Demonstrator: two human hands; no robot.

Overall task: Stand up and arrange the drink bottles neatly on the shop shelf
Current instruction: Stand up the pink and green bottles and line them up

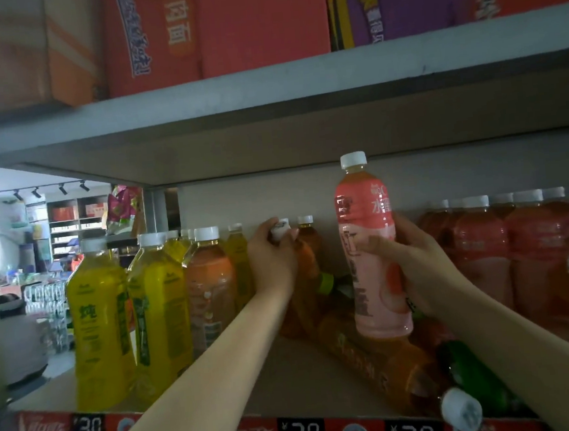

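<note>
My right hand (414, 255) wraps the full, heavy, slick pink bottle (372, 252) at its waist, upright just above the fallen orange bottle (375, 362), while my left hand (272, 250) pinches a standing orange bottle's cap (281, 230) left of it.

Head view, close, facing shelf (289, 369)
</note>
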